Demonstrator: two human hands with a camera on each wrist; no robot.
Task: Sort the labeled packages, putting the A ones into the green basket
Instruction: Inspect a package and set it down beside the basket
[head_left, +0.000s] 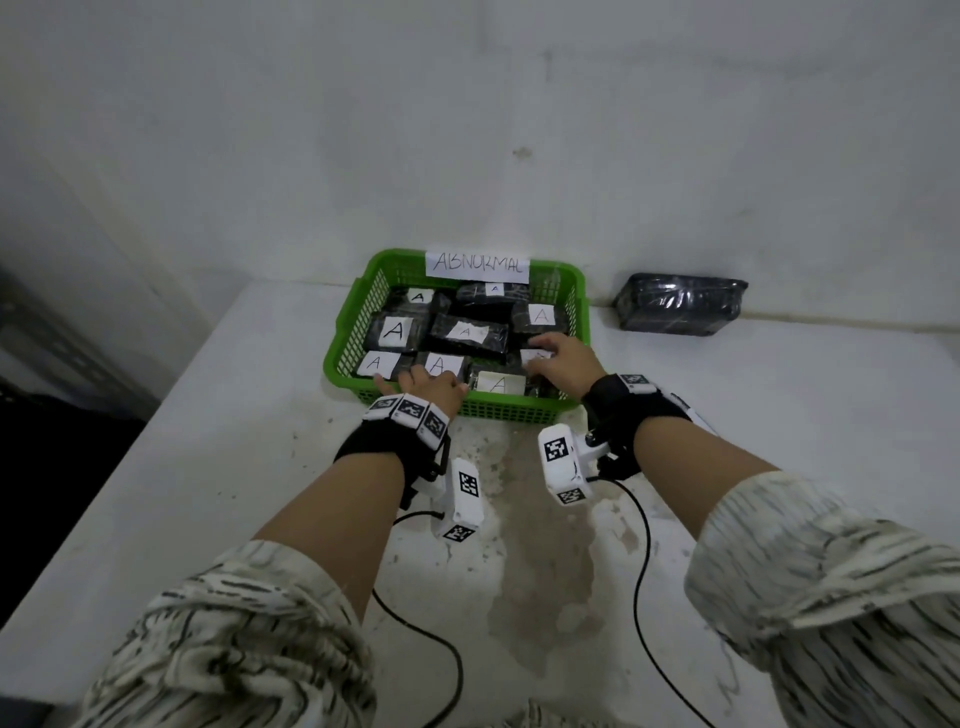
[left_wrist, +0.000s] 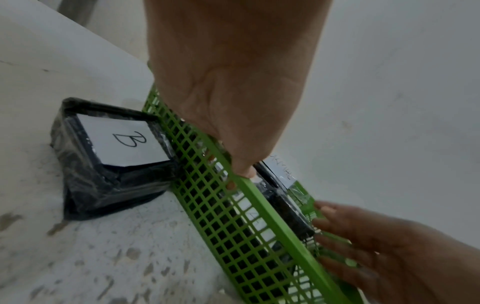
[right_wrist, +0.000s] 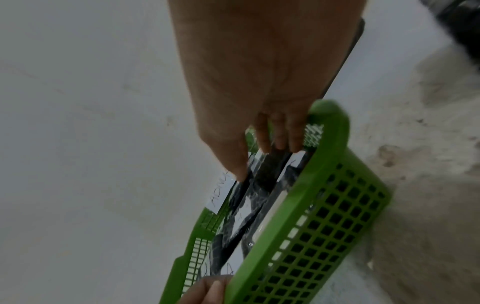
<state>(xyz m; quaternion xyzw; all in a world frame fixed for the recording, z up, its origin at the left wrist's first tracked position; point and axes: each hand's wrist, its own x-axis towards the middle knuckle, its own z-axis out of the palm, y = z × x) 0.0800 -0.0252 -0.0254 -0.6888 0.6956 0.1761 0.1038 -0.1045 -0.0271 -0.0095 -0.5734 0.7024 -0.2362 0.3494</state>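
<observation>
A: What are the grips doing?
B: The left hand (head_left: 426, 384) is clamped on the basket (head_left: 349, 332) rim at 6 o'clock; the right hand (head_left: 563, 364) reaches in at 4 o'clock, fingers relaxed on the A packages (head_left: 470, 332).
A: What's in the basket?
B: Only black A packages, below an "ABNORMAL" label (head_left: 477, 264). A B package (left_wrist: 114, 156) sits on the counter (head_left: 779, 415), touching the near wall.

A stained white table (head_left: 779, 415) stands against a white wall (head_left: 467, 130).
</observation>
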